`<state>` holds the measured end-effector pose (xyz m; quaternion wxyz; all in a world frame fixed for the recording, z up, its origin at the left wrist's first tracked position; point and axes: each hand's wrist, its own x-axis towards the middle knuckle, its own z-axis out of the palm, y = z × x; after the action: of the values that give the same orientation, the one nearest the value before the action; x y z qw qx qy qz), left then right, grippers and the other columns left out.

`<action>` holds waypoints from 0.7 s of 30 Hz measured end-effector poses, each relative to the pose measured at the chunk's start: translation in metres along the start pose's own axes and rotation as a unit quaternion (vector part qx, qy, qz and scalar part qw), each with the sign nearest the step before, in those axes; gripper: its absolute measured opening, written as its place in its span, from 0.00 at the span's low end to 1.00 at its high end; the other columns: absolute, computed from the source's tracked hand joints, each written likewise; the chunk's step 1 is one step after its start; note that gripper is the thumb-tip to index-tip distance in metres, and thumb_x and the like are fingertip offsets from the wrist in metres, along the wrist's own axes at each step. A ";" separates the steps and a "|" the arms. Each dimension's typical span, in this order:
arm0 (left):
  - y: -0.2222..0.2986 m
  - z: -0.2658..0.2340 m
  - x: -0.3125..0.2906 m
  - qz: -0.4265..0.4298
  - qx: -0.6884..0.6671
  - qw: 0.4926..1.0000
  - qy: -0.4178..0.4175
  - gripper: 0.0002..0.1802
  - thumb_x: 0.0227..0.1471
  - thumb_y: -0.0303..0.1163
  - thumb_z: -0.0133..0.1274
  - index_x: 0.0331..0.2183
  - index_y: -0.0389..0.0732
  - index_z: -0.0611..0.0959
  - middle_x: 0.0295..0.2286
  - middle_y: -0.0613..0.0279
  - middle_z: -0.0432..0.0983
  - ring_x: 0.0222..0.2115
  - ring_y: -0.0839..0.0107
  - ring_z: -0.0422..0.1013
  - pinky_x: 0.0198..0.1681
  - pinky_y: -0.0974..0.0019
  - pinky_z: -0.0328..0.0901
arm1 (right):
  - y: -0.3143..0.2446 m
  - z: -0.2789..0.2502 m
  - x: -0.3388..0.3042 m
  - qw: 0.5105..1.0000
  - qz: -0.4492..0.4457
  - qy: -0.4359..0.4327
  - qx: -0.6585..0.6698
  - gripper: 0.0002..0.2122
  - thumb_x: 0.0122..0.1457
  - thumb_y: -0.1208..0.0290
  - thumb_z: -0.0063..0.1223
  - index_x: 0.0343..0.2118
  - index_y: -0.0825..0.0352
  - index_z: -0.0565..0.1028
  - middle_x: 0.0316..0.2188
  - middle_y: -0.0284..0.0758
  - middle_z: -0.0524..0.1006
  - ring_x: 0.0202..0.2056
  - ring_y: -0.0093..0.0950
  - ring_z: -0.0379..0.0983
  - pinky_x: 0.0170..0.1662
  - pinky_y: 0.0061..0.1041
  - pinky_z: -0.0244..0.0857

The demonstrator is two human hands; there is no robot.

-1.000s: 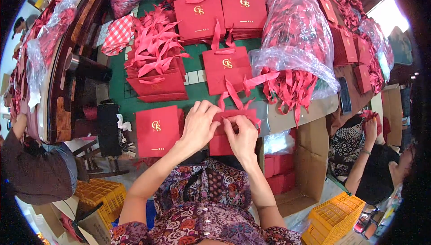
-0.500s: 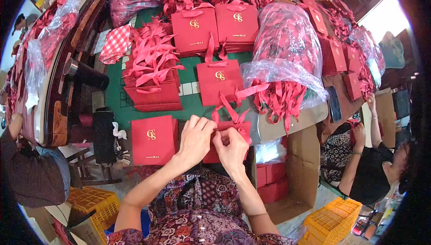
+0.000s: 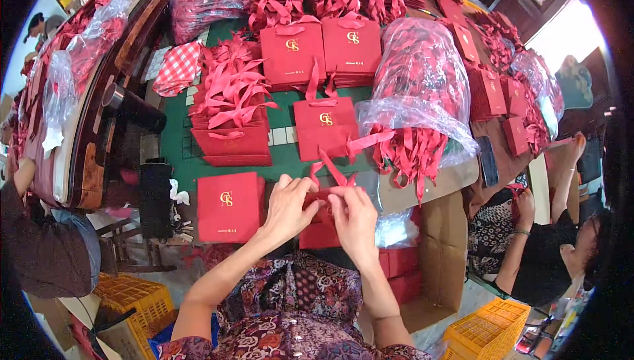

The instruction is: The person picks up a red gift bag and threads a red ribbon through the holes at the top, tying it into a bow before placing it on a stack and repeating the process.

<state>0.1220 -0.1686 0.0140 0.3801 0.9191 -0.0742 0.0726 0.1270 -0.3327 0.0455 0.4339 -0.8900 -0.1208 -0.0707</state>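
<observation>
A small red paper bag point(image 3: 317, 236) is at the table's near edge, in front of my body. My left hand point(image 3: 288, 207) is closed on the left part of its top edge, thumb against the front. At the top right, my right hand point(image 3: 355, 220) grips the same bag with thumb and fingers. A red ribbon point(image 3: 338, 170) rises behind the bag's top between my hands; its lower ends are hidden. Left of my left hand lies a stack of flat red bags point(image 3: 229, 218). Just beyond my hands is another red bag point(image 3: 325, 137) with a ribbon handle.
A clear plastic sack point(image 3: 422, 63) spilling red ribbons lies at right. Bags with ribbon handles point(image 3: 232, 147) stand at left, near a dark cup point(image 3: 135, 107). A cardboard box point(image 3: 441, 254) is below the table's right edge. Co-workers sit on both sides.
My hands have moved apart along the bag's top edge, the right one shifting right. The pinch near the ribbon has loosened into a wider grip, and more of the bag's front shows.
</observation>
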 end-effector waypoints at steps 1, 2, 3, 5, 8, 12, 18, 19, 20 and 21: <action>0.003 0.000 0.000 0.010 0.015 1.000 0.006 0.15 0.42 0.31 0.66 0.33 0.41 0.78 0.30 0.60 0.78 0.34 0.56 0.67 0.39 0.57 0.64 | 0.004 -0.004 0.005 1.000 -0.021 -0.007 -0.004 0.04 0.58 0.74 0.57 0.35 0.67 0.76 0.30 0.41 0.76 0.33 0.44 0.72 0.38 0.39 0.67; 0.005 0.000 0.000 0.020 0.031 0.999 0.011 0.15 0.41 0.31 0.67 0.33 0.41 0.79 0.30 0.60 0.78 0.34 0.56 0.67 0.39 0.57 0.64 | 0.008 -0.006 0.010 0.999 -0.043 -0.014 -0.007 0.04 0.58 0.73 0.57 0.35 0.67 0.77 0.30 0.41 0.76 0.33 0.44 0.72 0.38 0.39 0.67; 0.007 0.000 0.000 0.023 0.030 0.999 0.009 0.15 0.41 0.31 0.67 0.33 0.41 0.79 0.30 0.60 0.78 0.34 0.56 0.67 0.39 0.57 0.64 | 0.008 -0.008 0.016 0.998 -0.049 -0.023 -0.026 0.04 0.58 0.73 0.57 0.33 0.67 0.78 0.29 0.40 0.76 0.33 0.44 0.72 0.38 0.40 0.67; 0.009 0.001 -0.002 0.039 0.018 0.999 0.001 0.13 0.43 0.31 0.65 0.33 0.42 0.79 0.31 0.62 0.76 0.36 0.57 0.66 0.41 0.55 0.64 | 0.021 -0.008 0.022 0.995 -0.053 -0.075 -0.023 0.04 0.58 0.72 0.57 0.32 0.66 0.78 0.29 0.40 0.77 0.34 0.44 0.73 0.38 0.40 0.67; 0.007 0.002 -0.003 0.072 -0.005 0.997 0.016 0.09 0.44 0.29 0.64 0.30 0.42 0.80 0.30 0.63 0.76 0.35 0.58 0.67 0.40 0.58 0.65 | 0.035 -0.011 0.035 0.979 -0.044 -0.200 0.014 0.07 0.57 0.69 0.55 0.30 0.66 0.80 0.29 0.41 0.79 0.34 0.44 0.75 0.38 0.40 0.69; 0.009 -0.001 -0.003 0.115 -0.032 0.993 0.011 0.07 0.44 0.27 0.63 0.29 0.42 0.82 0.29 0.65 0.75 0.34 0.60 0.69 0.38 0.60 0.68 | 0.052 -0.013 0.046 0.948 0.009 -0.299 0.111 0.08 0.57 0.67 0.56 0.33 0.66 0.82 0.31 0.42 0.81 0.35 0.40 0.79 0.40 0.35 0.71; 0.002 0.001 -0.002 0.168 -0.054 0.984 0.024 0.08 0.43 0.27 0.65 0.31 0.44 0.85 0.29 0.64 0.77 0.32 0.62 0.70 0.38 0.62 0.68 | 0.070 -0.004 0.049 0.906 0.052 -0.336 0.252 0.07 0.57 0.71 0.59 0.33 0.70 0.81 0.27 0.35 0.82 0.32 0.21 0.77 0.38 0.25 0.70; 0.002 0.000 -0.001 0.169 -0.053 0.984 0.022 0.08 0.43 0.27 0.65 0.31 0.44 0.85 0.29 0.64 0.77 0.32 0.62 0.70 0.38 0.62 0.68 | 0.071 -0.002 0.048 0.898 0.066 -0.336 0.277 0.07 0.57 0.72 0.59 0.33 0.71 0.81 0.27 0.34 0.81 0.32 0.18 0.75 0.38 0.24 0.70; 0.001 0.000 0.000 0.175 -0.054 0.983 0.028 0.08 0.43 0.26 0.65 0.30 0.43 0.85 0.28 0.64 0.77 0.32 0.61 0.70 0.37 0.62 0.68 | 0.071 -0.001 0.047 0.898 0.066 -0.335 0.278 0.07 0.57 0.72 0.59 0.33 0.71 0.81 0.27 0.34 0.81 0.32 0.18 0.75 0.38 0.24 0.70; 0.000 -0.002 0.002 0.182 -0.056 0.981 0.032 0.08 0.43 0.26 0.65 0.30 0.43 0.84 0.28 0.63 0.77 0.31 0.61 0.70 0.37 0.61 0.68 | 0.068 0.001 0.046 0.911 0.066 -0.312 0.262 0.07 0.57 0.72 0.59 0.33 0.71 0.81 0.27 0.34 0.81 0.32 0.18 0.75 0.38 0.23 0.70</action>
<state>0.1233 -0.1679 0.0157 0.4136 0.8649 -0.2317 0.1651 0.1902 -0.3656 0.0042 0.5957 -0.7268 -0.2053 0.2732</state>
